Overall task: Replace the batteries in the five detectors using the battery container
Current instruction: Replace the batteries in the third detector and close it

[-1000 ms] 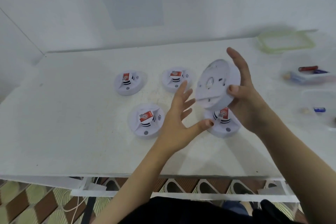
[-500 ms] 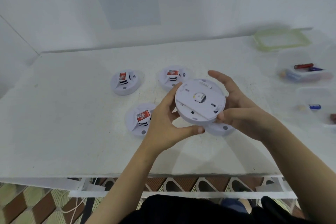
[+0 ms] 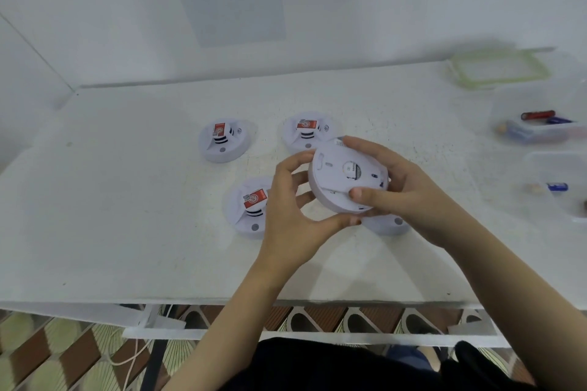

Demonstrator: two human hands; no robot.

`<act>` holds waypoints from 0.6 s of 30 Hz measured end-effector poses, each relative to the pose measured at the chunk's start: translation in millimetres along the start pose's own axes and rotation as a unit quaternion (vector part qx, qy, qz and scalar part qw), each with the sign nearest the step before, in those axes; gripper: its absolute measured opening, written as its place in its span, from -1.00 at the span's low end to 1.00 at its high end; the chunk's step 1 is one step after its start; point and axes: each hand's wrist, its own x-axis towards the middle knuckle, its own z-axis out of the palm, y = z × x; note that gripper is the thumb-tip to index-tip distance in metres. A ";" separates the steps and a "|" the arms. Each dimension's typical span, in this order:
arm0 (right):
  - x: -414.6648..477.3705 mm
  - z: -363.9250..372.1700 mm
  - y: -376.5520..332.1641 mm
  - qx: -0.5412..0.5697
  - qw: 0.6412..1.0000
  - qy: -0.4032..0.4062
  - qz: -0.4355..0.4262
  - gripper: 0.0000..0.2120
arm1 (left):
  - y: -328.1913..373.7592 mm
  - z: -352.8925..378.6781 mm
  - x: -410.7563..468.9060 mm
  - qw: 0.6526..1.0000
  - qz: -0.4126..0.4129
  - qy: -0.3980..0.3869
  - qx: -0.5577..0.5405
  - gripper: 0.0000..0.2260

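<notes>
I hold a round white detector above the white table, its flat back turned up toward me. My left hand grips its left rim with thumb below and fingers curled round the edge. My right hand grips its right side, thumb pressing on the back plate. Three detectors with red labels lie face up: one at the back left, one at the back middle, one near my left hand. Another detector lies partly hidden under my right hand.
At the right edge stand clear plastic containers: the farther container holds red and blue batteries, the nearer container a blue battery. A green-rimmed lid lies at the back right. The table's front edge runs below my forearms.
The detector came down from a tilted hold in my right hand alone to a two-handed grip, back up. It has since turned a little between my hands.
</notes>
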 end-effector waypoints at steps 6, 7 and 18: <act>-1.2 -5.5 -0.8 -0.029 0.998 -0.057 0.002 -0.40 | -0.9 -12.9 3.6 0.996 0.004 -0.070 0.057 -0.06; -1.6 -6.0 -0.7 -0.033 0.997 -0.067 0.003 -0.40 | -0.8 -14.4 3.9 0.995 0.006 -0.079 0.059 -0.07; -2.2 -15.5 -12.9 -0.092 0.981 -0.163 0.043 -0.40 | 0.4 -21.6 -2.9 0.990 0.020 -0.127 0.055 -0.18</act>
